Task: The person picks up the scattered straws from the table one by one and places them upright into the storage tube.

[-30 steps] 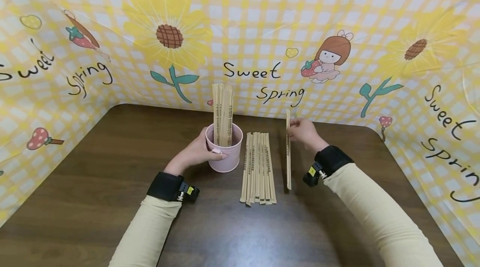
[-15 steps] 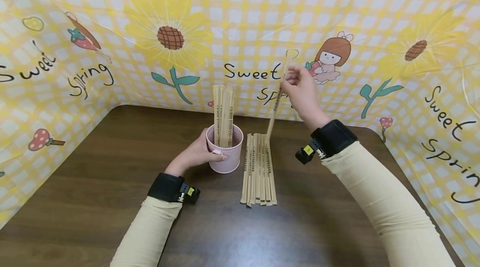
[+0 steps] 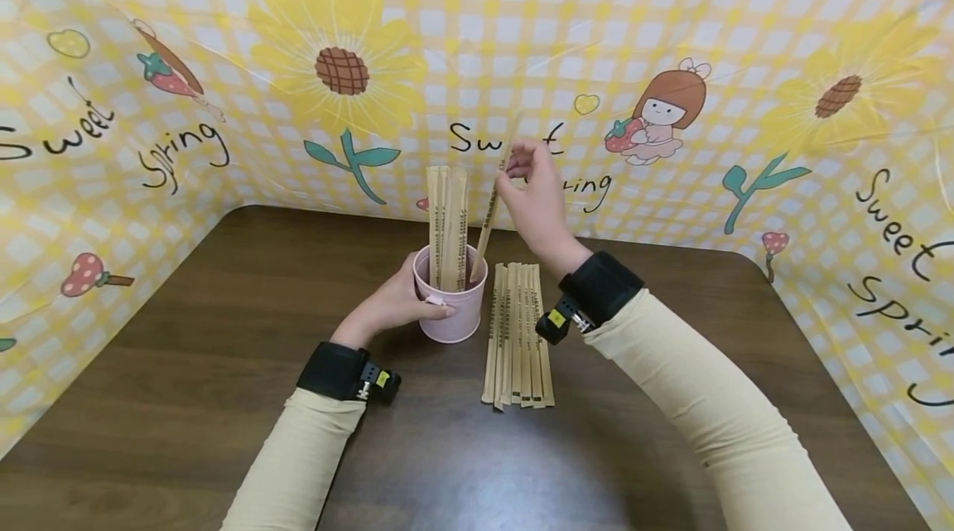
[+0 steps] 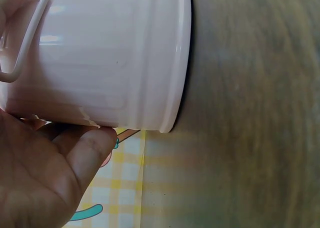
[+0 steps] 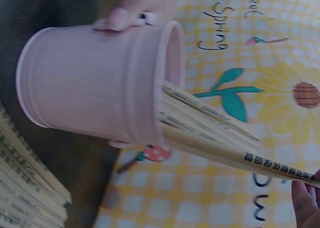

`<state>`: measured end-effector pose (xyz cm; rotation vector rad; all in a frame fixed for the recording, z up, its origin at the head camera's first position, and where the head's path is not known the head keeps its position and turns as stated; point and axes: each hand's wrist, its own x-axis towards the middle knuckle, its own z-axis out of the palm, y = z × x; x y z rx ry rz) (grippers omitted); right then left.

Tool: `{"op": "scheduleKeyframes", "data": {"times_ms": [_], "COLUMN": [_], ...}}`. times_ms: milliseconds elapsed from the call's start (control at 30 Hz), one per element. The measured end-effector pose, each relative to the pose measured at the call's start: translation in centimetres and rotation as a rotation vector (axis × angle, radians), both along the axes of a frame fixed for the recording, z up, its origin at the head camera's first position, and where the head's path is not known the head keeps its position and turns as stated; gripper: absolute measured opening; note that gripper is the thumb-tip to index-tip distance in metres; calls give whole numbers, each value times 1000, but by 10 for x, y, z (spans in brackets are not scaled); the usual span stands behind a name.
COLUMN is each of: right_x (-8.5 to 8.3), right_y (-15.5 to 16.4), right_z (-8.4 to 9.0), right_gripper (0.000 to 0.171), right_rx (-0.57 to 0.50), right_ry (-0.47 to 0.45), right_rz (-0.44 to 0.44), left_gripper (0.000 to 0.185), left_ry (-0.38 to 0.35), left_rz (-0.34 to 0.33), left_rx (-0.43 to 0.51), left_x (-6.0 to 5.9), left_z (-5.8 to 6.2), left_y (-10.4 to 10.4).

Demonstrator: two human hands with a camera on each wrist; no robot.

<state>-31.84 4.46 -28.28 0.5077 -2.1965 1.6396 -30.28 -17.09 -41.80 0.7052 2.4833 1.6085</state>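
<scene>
My left hand (image 3: 391, 299) grips a pale pink metal bucket (image 3: 450, 322), thumb at its near side and palm round its left. The bucket stands upright on the table. Several straws in brown printed paper wrappers (image 3: 447, 224) stick up from it. Between thumb and fingers, my right hand (image 3: 540, 204) pinches one paper-wrapped straw (image 3: 488, 220) near its upper part. That straw slants, its lower end inside the bucket's mouth at the right. In the right wrist view, the held straw (image 5: 225, 150) runs from the bucket's rim to my fingertips.
Right of the bucket, a row of several paper-wrapped straws (image 3: 519, 340) lies side by side on the dark wooden table (image 3: 432, 465). A yellow checked cloth (image 3: 477, 34) with flowers and lettering hangs behind and at both sides.
My right hand has lifted the single wrapped straw from the table right of the row, then carried it left until its lower end entered the bucket. My left hand has stayed on the bucket.
</scene>
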Motion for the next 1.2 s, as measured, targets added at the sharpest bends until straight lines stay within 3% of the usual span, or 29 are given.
{"op": "scheduleKeyframes", "data": {"times_ms": [167, 567, 1000, 1200], "right_x": [-6, -8, -12, -13], "right_y": [-10, -21, -29, -29], "right_z": [-20, -61, -73, -76], "right_gripper": [39, 41, 39, 41], "right_rx": [77, 228, 193, 200], "right_ry": [-57, -119, -136, -151], "right_rz": [-11, -12, 21, 48], "left_gripper": [100, 104, 108, 103], "left_ry": [-16, -18, -59, -53], "left_rz": [32, 23, 71, 47], "left_rx": [-25, -20, -52, -36], "left_x": [1, 0, 3, 3], "left_z": [0, 2, 1, 1], "left_y": [0, 1, -1, 0]}}
